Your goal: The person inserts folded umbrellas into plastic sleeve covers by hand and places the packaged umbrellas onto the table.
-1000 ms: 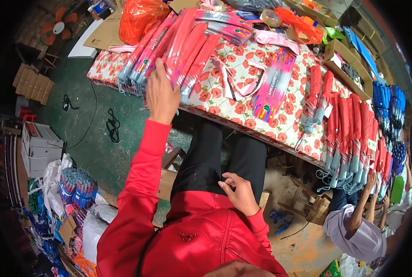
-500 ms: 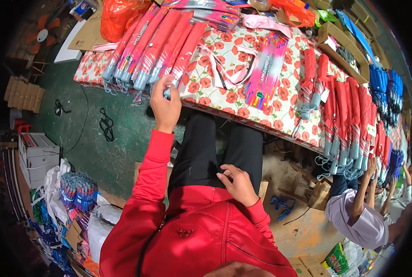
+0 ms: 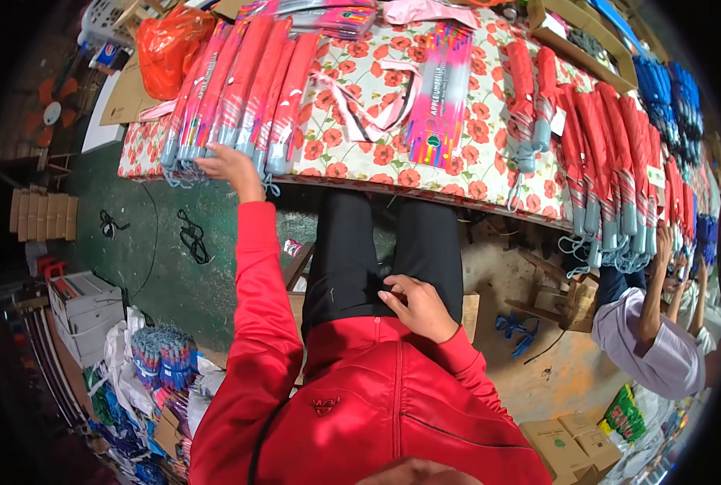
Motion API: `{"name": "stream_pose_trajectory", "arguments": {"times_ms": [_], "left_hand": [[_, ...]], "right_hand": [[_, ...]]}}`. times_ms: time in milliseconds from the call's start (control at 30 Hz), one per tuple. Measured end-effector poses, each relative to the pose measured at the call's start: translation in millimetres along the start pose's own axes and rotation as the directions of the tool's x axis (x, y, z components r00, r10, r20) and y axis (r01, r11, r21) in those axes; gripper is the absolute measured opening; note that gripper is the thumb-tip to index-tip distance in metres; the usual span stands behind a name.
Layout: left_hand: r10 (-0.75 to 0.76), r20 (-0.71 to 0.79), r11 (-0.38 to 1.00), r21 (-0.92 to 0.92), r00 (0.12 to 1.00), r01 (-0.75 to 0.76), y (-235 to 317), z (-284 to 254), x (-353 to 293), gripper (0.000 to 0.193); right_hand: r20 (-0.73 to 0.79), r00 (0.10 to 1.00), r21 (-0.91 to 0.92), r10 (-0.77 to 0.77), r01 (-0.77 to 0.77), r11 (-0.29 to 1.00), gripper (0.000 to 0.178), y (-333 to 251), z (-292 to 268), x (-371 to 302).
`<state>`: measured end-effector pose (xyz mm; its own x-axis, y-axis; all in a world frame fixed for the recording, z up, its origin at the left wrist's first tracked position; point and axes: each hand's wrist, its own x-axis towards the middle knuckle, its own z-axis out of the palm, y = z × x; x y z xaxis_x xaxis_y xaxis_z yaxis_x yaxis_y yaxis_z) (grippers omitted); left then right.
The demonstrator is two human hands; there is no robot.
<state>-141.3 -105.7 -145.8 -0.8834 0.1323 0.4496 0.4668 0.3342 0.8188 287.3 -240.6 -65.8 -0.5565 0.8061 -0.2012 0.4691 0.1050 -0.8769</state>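
A row of folded red umbrellas (image 3: 247,81), several of them in clear printed sleeves, lies side by side at the table's left end, grey handles toward me. My left hand (image 3: 233,170) is at those handles, fingers stretched out and touching or just over them; contact is hard to make out. Cords hang from the handles over the table edge. My right hand (image 3: 419,307) rests on my lap, empty, its fingers loosely bent and apart. Right of the row lie a pink strap (image 3: 368,121) and a flat printed umbrella sleeve (image 3: 439,97).
The table (image 3: 328,153) has a flowered cloth. More red umbrellas (image 3: 611,153) and blue ones (image 3: 651,89) lie at right, near a co-worker's arm (image 3: 650,303). An orange-red plastic bag (image 3: 170,52) stands far left. Umbrella bundles (image 3: 162,356) stand on the floor at lower left.
My left hand has moved left along the handles, from the row's right end toward its middle, and its fingers have stretched out. My right hand stays on my lap. The view has shifted slightly.
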Motion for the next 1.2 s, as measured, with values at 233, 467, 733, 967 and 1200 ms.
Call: {"name": "stream_pose_trajectory", "arguments": {"times_ms": [233,467,733,967,1200], "left_hand": [[0.525,0.414,0.836,-0.415,0.743,-0.360,160.8,-47.0,-123.3,0.031],[0.224,0.875,0.942,-0.081,0.428,-0.327,221.3,8.9,-217.0,0.033],[0.293,0.887,0.861,-0.083,0.356,-0.502,210.4,44.9,-230.9,0.038],[0.194,0.917,0.886,-0.011,0.348,-0.464,233.7,37.0,-245.0,0.033],[0.302,0.890,0.905,-0.156,0.341,-0.395,219.4,44.3,-248.3,0.030]], "right_hand": [[-0.007,1.000,0.033,0.024,-0.024,0.999,0.028,18.6,-24.4,6.2],[-0.016,1.000,0.023,0.011,-0.011,1.000,0.028,30.3,-29.0,-2.7],[-0.084,0.996,0.068,-0.027,0.033,0.997,0.027,43.8,-38.1,-12.8],[-0.062,0.998,0.034,-0.023,0.025,0.999,0.028,60.3,-39.5,-12.8],[-0.097,0.994,0.060,-0.043,0.049,0.997,0.025,49.2,-60.4,-8.0]]}}
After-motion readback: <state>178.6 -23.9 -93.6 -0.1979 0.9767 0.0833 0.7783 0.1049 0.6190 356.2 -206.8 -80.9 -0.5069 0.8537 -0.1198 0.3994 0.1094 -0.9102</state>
